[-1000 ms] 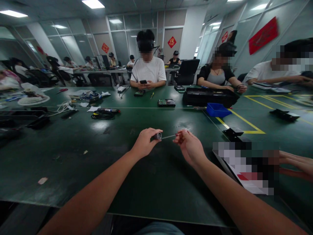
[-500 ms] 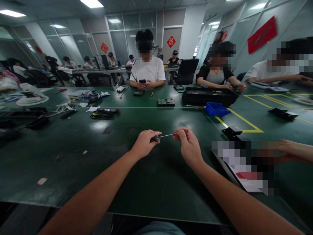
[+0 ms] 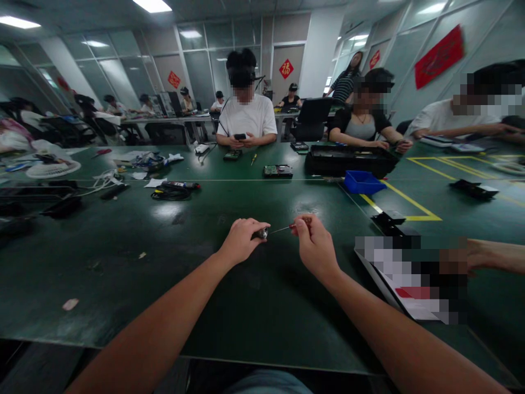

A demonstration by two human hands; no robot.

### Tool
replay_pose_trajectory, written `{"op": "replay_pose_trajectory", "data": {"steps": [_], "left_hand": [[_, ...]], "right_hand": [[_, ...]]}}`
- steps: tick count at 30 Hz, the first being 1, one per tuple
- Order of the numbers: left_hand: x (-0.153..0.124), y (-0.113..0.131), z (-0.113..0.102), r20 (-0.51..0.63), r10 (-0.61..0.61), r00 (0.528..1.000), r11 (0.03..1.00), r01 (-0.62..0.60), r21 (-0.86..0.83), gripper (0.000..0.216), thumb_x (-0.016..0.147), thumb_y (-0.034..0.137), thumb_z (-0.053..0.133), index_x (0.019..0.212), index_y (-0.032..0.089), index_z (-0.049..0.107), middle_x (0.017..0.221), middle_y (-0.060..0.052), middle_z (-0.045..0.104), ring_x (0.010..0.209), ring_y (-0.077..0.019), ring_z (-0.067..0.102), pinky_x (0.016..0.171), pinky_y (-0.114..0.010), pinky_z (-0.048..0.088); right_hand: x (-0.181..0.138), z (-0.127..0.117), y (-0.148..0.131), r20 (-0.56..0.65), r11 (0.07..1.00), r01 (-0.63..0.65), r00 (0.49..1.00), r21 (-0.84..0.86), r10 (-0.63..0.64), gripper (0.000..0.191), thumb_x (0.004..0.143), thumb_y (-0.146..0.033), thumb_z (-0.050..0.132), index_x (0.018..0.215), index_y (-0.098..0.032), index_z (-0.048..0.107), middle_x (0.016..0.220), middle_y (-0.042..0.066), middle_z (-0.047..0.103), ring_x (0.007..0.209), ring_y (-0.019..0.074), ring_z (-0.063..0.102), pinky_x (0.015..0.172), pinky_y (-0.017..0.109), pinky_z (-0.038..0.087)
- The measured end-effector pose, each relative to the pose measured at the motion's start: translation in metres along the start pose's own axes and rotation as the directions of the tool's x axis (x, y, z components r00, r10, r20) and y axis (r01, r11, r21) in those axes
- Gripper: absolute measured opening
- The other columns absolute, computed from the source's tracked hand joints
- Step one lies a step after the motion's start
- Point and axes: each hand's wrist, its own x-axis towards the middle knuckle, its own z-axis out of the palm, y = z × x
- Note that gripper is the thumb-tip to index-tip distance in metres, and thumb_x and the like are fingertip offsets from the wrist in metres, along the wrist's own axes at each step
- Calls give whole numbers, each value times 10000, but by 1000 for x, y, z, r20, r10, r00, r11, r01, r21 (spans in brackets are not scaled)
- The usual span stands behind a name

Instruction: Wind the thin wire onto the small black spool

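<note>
My left hand (image 3: 240, 241) is closed round a small dark cylinder (image 3: 263, 233), whose round, shiny end faces right. Its kind is too small to make out. Between the thumb and fingers of my right hand (image 3: 316, 243) is a thin screwdriver (image 3: 281, 230) with a reddish handle, mostly covered by the fingers. The metal shaft points left and slightly down, its tip close to the cylinder's shiny end. Whether tip and cylinder touch, I cannot tell. Both hands are held over the green table (image 3: 246, 312).
Beyond my hands lie a hard drive (image 3: 278, 171), a bundle of black cable (image 3: 170, 190) and a blue bin (image 3: 363, 182). Black parts (image 3: 389, 220) sit to the right, near a co-worker's hand (image 3: 478, 254) and blurred-out papers. Another person sits opposite, holding a phone (image 3: 240, 136).
The screwdriver shaft now slopes down more towards the cylinder, and my right hand has shifted slightly. My left hand keeps its place. At the back right, a standing person shows more fully.
</note>
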Motion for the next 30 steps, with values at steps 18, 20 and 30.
{"op": "replay_pose_trajectory", "data": {"steps": [18, 20, 30], "left_hand": [[0, -3, 2, 16, -36, 999, 991, 38, -129, 399, 882, 201, 709, 1276, 251, 674, 1124, -66, 669, 1075, -241, 593, 994, -426, 442], [0, -3, 2, 14, -43, 999, 990, 45, -134, 405, 876, 197, 715, 1276, 250, 674, 1120, -65, 668, 1067, -240, 592, 976, -417, 448], [1, 0, 1, 36, -20, 999, 995, 23, -100, 408, 852, 202, 742, 1254, 249, 691, 1093, -66, 677, 1056, -245, 604, 982, -418, 456]], "right_hand": [[1, 1, 4, 92, 999, 12, 996, -30, -9, 206, 1008, -374, 435, 975, -227, 575, 816, 42, 704, 767, 219, 683, 720, 345, 481], [0, 1, 4, 65, 1000, 7, 998, -24, -6, 220, 1012, -386, 429, 980, -228, 579, 806, 38, 696, 760, 216, 680, 712, 341, 482], [0, 3, 3, 95, 1000, 26, 995, 7, -26, 211, 1005, -381, 431, 998, -222, 569, 811, 46, 708, 768, 219, 694, 726, 343, 492]]}}
